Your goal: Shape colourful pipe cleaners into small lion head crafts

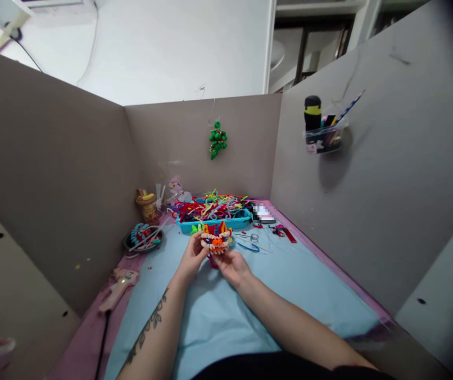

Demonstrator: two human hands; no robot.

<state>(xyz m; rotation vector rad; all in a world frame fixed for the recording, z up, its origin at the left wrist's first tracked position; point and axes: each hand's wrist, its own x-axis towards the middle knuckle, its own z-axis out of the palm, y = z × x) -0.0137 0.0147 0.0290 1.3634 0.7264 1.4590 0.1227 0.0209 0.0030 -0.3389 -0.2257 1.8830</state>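
Obs.: person stands at the counter, both forearms reaching in over a light blue mat [289,295].

- Left hand [192,258]: grip closed on the left side of a pipe-cleaner figure [216,238], thumb and fingers pinching its edge.
- Right hand [232,266]: palm turned up under the figure, grip closed on its lower right edge.
- Figure: orange body with rows of white loops and a green tuft at upper left. It is held clear of the mat, just in front of the blue tray [194,227]. A red strand hangs from it between the two hands.
- Blue tray: heaped with mixed-colour pipe cleaners, set at the far end of the mat.
- Loose blue strand [249,247] lies on the mat just right of the figure. A red-handled tool [287,233] lies further right, near the partition.
- Left of the mat: round dish [143,240] holding teal pieces, a jar with a yellow lid [147,205] behind it, and a glue gun [117,287] lying on the pink counter edge.
- Back partition: green ornament [218,140] hanging on a thread.
- Right partition: clear holder [323,138] with pens and a black-and-yellow object.
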